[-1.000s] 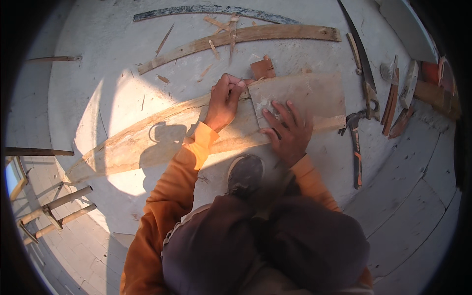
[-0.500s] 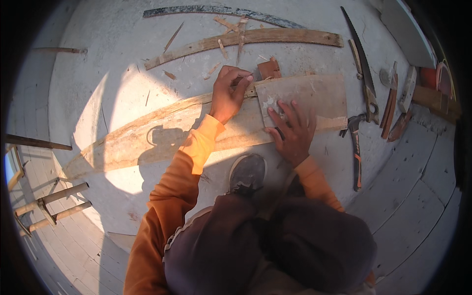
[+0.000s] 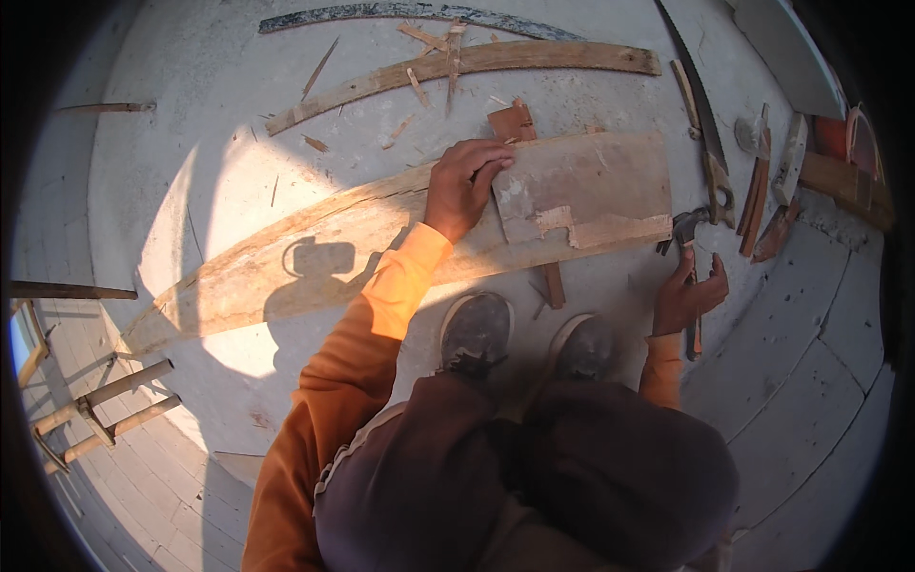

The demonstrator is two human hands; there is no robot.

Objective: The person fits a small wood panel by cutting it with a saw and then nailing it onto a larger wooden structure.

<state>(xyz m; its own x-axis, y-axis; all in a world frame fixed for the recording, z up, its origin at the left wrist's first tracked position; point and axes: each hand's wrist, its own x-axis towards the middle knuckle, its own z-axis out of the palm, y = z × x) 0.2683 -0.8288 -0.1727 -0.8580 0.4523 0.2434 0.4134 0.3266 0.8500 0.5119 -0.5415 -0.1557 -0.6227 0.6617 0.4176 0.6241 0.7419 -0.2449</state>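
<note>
A long wooden board (image 3: 362,214) lies across the concrete, with a square wooden panel (image 3: 586,186) over its right part. My left hand (image 3: 467,188) is closed in a pinch by the panel's upper left corner; whatever its fingertips hold, if anything, is too small to make out. At the right, my right hand (image 3: 688,294) is over the handle of a claw hammer (image 3: 694,341), thumb and fingers apart. The hammer lies on the floor, its head just off the panel's right edge. A reddish wood strip (image 3: 513,122) sticks out from under the board.
A handsaw (image 3: 701,105) lies at the far right beside several wood strips (image 3: 753,198). Beyond the board are a narrow plank (image 3: 477,65), a dark-stained strip (image 3: 410,11) and splinters (image 3: 417,88). My shoes (image 3: 477,332) stand close to the board's near edge. A wooden frame (image 3: 105,410) stands at left.
My right hand has left the panel and moved right and nearer, to the hammer. My left hand has shifted slightly right and stays pinched by the panel's corner.
</note>
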